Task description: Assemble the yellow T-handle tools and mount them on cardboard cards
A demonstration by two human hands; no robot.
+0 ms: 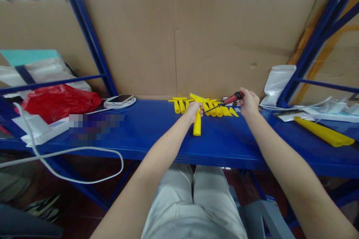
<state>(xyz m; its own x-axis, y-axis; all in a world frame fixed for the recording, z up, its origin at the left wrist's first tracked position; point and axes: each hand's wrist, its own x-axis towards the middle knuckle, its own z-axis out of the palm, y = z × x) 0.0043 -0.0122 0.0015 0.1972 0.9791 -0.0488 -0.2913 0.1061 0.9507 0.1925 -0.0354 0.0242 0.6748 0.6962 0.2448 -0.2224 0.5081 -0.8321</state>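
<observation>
My left hand (194, 111) is closed around the handle of a yellow T-shaped scraper (197, 127), whose wide head points away from me and whose round handle end points towards me. In my right hand (249, 101) is a screwdriver (232, 99) with a red and black grip. Its dark shaft slants down to the left, towards the scraper; whether the tip touches it I cannot tell. Behind my left hand lie more yellow T-shaped scrapers (176, 106) in a row. To the right of them are several small yellow wedge-shaped pieces (226, 111).
Cardboard (134, 44) walls off the back of the blue table (157, 130). At left are a phone (121, 99) on a coiled white cable, a red bag (63, 102) and a power strip (52, 132). A plastic bag (277, 84) and long yellow piece (322, 131) lie right.
</observation>
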